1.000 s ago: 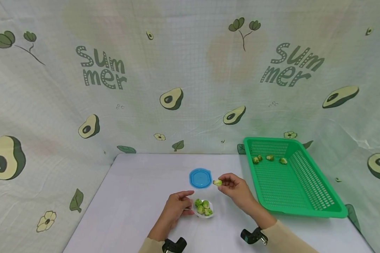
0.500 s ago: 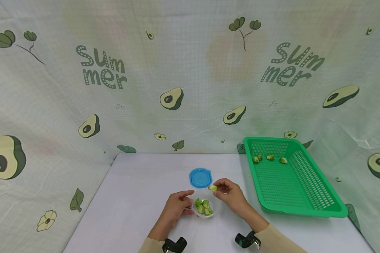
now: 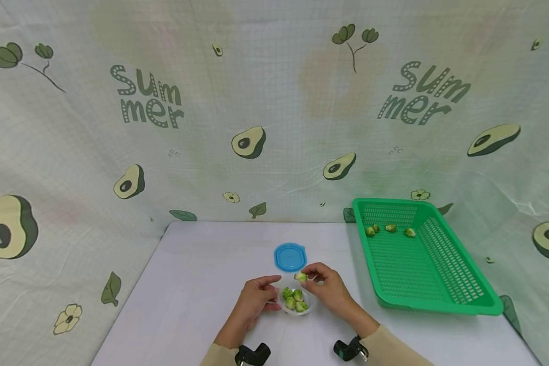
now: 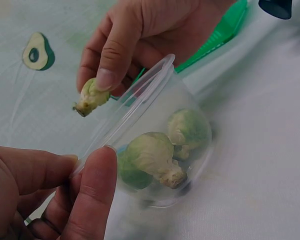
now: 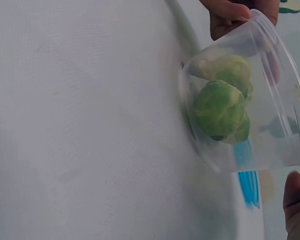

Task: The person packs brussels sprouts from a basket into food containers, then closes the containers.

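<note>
My left hand (image 3: 255, 301) pinches the tab of a round clear plastic tub (image 4: 152, 117) between thumb and fingers. The tub stands on the white table, with several green Brussels sprouts (image 3: 291, 303) lying inside. My right hand (image 3: 328, 288) pinches another Brussels sprout (image 4: 93, 97) between thumb and fingertips, its cut stem pointing away from the fingers. That sprout is at the far edge of the tub's opening, above the rim. In the right wrist view the sprouts (image 5: 219, 109) show through the tub wall, while the held sprout is out of sight.
A blue round lid (image 3: 290, 257) lies on the table (image 3: 201, 284) just behind the tub. At the right stands a large green plastic basket (image 3: 439, 300) with several Brussels sprouts (image 3: 391, 228) near its back end. A printed cloth (image 3: 283, 91) hangs behind the table.
My right hand has moved left and towards me with the Brussels sprout, from beside the blue lid to the tub's far rim. The left hand and tub have stayed in place.
</note>
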Action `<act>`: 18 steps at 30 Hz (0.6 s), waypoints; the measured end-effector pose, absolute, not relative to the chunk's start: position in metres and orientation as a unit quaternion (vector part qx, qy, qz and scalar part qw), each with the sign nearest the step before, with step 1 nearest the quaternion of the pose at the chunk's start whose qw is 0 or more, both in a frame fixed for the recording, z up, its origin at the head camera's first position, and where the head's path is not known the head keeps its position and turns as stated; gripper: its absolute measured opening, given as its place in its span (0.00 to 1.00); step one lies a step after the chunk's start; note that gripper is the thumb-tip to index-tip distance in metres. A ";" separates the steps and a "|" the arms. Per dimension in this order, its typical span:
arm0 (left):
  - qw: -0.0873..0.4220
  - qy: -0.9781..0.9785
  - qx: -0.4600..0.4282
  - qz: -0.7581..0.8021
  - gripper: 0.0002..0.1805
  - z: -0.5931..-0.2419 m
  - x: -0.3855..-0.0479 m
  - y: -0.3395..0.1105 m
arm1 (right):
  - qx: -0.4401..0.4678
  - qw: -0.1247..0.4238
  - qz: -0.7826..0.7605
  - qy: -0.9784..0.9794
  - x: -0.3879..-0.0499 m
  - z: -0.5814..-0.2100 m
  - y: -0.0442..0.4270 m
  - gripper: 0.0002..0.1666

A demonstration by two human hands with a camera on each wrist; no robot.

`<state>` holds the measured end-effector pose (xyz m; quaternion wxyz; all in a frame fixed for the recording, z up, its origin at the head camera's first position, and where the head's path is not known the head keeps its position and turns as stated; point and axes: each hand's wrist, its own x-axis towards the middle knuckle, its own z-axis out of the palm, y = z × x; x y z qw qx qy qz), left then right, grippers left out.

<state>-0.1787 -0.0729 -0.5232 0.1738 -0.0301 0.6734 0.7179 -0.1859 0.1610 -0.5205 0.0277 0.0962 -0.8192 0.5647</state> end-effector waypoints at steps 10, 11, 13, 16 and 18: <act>0.178 0.675 -0.036 0.716 0.25 -0.523 -0.179 -0.073 | 0.115 0.040 0.525 -0.842 -0.186 -0.525 0.157 0.17; 0.178 0.675 -0.035 0.716 0.25 -0.523 -0.179 -0.073 | 0.119 0.042 0.522 -0.844 -0.186 -0.525 0.157 0.17; 0.179 0.673 -0.036 0.716 0.25 -0.523 -0.179 -0.073 | 0.129 0.046 0.517 -0.845 -0.187 -0.525 0.157 0.16; 0.180 0.673 -0.036 0.717 0.25 -0.524 -0.180 -0.073 | 0.141 0.050 0.508 -0.848 -0.187 -0.525 0.157 0.16; 0.179 0.673 -0.036 0.717 0.25 -0.523 -0.180 -0.073 | 0.147 0.051 0.501 -0.851 -0.187 -0.525 0.158 0.15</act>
